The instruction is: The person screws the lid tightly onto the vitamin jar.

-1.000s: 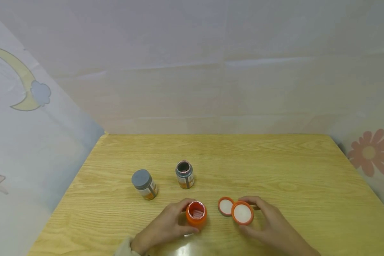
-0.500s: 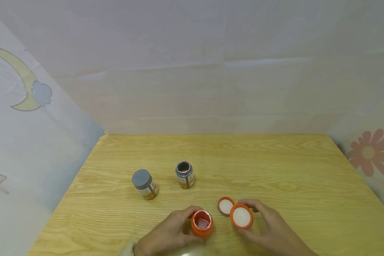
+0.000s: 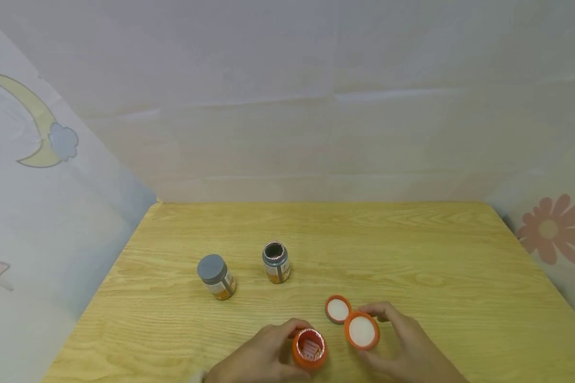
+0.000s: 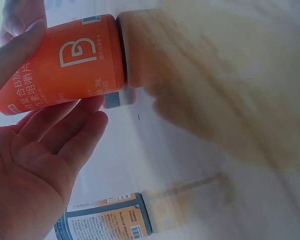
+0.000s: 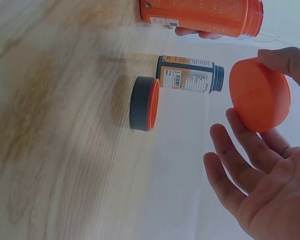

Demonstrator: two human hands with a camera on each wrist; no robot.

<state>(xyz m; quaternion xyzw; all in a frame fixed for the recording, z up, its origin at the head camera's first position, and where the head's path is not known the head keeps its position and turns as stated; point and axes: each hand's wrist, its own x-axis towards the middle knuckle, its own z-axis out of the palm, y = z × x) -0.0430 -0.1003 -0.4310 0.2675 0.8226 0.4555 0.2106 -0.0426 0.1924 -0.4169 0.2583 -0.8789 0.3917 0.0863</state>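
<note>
My left hand (image 3: pixel 263 355) grips an orange bottle (image 4: pixel 65 62) by its side, fingers and thumb round it. The bottle is upright and uncapped, and pale pinkish pieces show inside its mouth in the head view. To its right, my right hand (image 3: pixel 404 346) pinches an orange cap (image 5: pixel 260 95) by the rim between thumb and fingers. The cap's white liner faces up towards the head camera. Close beside that cap, a grey lid (image 3: pixel 337 309) with an orange inner rim and white liner lies upturned on the table.
An uncapped grey bottle (image 3: pixel 277 266) with a white and orange label stands beyond my hands. Left of it is a similar bottle (image 3: pixel 216 276) with its grey cap on. The wooden table (image 3: pixel 412 250) meets a pale wall covering (image 3: pixel 316 143) at the back.
My left hand has brought the orange bottle rightward and nearer to me. The right hand with the orange cap has shifted slightly nearer. The grey lid and grey bottles stay put.
</note>
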